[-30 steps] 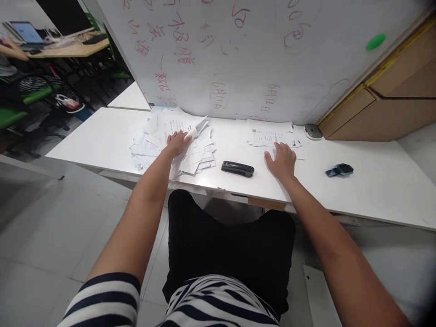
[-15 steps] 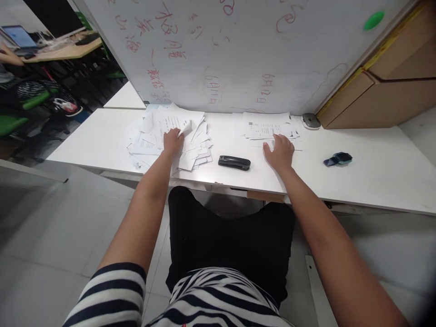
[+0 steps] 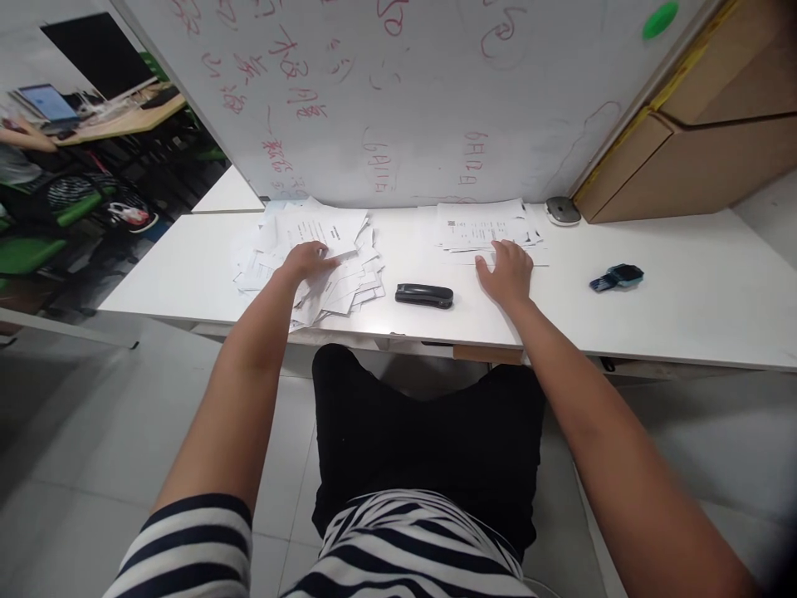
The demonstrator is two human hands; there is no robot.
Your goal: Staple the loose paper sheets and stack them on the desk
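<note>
My left hand (image 3: 306, 261) is over a messy heap of printed papers (image 3: 367, 278) at the table's left. Its fingers are curled on the near edge of a top sheet of paper (image 3: 333, 228), with the thumb stretched out along the edge; the exact grip is partly hidden. My right hand (image 3: 507, 270) rests palm down, thumb spread, its fingertips on the near edge of a neater paper stack (image 3: 479, 223). Between the hands lies a black stapler (image 3: 424, 295), touched by neither.
A whiteboard (image 3: 429, 100) with red writing stands behind the white table (image 3: 697, 307). A dark wristwatch (image 3: 616, 276) lies at right, a computer mouse (image 3: 562, 211) behind it. Cardboard boxes (image 3: 678, 166) stand at back right. Another person's arm (image 3: 28, 137) shows at far left by a laptop (image 3: 50, 104).
The lifted, curled corner of paper by my left hand now lies flatter, and that hand has turned and shifted slightly left. My right hand stays on its stack. The view has tilted slightly.
</note>
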